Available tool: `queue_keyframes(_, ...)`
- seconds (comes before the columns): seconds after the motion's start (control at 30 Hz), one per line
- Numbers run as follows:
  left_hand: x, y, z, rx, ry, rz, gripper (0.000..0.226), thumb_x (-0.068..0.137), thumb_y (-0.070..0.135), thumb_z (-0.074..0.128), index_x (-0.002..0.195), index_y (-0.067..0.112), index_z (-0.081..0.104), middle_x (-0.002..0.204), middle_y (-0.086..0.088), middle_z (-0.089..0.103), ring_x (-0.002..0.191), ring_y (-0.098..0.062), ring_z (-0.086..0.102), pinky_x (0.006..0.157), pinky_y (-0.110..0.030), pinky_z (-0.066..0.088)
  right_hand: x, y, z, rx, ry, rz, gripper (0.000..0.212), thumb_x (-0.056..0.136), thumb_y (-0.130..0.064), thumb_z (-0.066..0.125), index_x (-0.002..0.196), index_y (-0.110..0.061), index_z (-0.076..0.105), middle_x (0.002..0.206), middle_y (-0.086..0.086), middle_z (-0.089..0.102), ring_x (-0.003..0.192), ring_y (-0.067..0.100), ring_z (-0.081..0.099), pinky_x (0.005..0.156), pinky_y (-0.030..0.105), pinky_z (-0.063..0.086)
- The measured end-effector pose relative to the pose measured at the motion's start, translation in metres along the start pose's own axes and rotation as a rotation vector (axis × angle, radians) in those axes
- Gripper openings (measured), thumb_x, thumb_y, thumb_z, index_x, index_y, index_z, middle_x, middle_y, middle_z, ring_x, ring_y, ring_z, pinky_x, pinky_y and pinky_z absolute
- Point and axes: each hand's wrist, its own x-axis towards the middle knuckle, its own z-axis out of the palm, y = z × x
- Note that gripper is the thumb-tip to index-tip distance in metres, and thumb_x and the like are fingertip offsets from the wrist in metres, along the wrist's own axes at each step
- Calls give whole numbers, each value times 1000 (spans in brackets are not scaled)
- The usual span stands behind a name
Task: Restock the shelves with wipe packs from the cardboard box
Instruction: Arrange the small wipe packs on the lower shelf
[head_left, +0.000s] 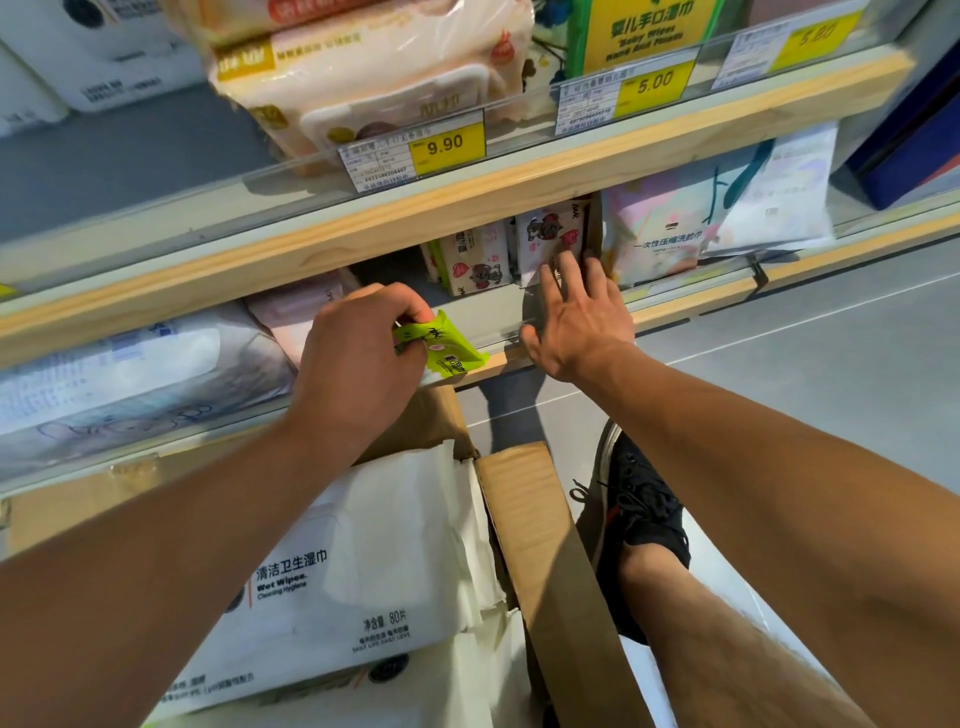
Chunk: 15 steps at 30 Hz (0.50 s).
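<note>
A small green wipe pack (441, 345) sits in the left hand (358, 358), pinched at its left end by curled fingers (410, 317), just in front of the lower shelf's wooden lip (691, 306). Its wrapper is bright lime green with a crimped edge, dark characters and a small pink oval mark; the left part of it is hidden inside the grip.

To the right, the right hand (576, 317) reaches into the lower shelf with its fingers spread wide, holding nothing, the fingertips touching a white pack printed with a cartoon animal (550, 234) that stands upright. Just left of that stands a similar white pack (475, 262), partly shadowed under the upper shelf board (415, 213).

Near the viewer, below the hands, an open cardboard box (545, 530) holds large white wipe packs (363, 571); the forearms cover part of them and the box's lower end is cut off by the frame. A black shoe (639, 519) rests on the grey floor (831, 364) right of the box.

On the far upper shelf lie peach-coloured packs (384, 78), behind yellow price tags reading 9.90 (447, 145) and 5.00 (654, 85). The small print on the tags is too blurred to read.
</note>
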Motion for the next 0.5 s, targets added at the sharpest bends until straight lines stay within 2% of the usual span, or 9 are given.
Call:
queue_keyframes(0.23, -2, 5, -1, 7, 19, -2, 20, 76, 9, 68, 89, 24, 65, 91, 4, 66, 85, -17, 59, 72, -26, 41, -9, 6, -3, 20, 36, -67, 83, 94, -58, 41, 156, -18, 2, 162, 9, -6, 148, 36, -2, 120, 46, 9)
queue_keyframes(0.4, 7, 28, 9, 101, 31, 91, 19, 76, 5, 62, 89, 19, 61, 83, 5, 53, 79, -18, 50, 64, -27, 35, -33, 22, -1, 21, 76, -149, 82, 94, -55, 43, 155, -21, 1, 163, 5, -7, 149, 31, -7, 120, 44, 6)
queue_keyframes(0.5, 20, 40, 25, 102, 35, 171, 21, 75, 3, 62, 90, 17, 58, 85, 0, 54, 80, -24, 51, 64, -34, 45, -40, 33, 1, 44, 82, -124, 83, 93, -53, 46, 155, -21, 1, 163, 4, -9, 149, 30, -8, 120, 42, 4)
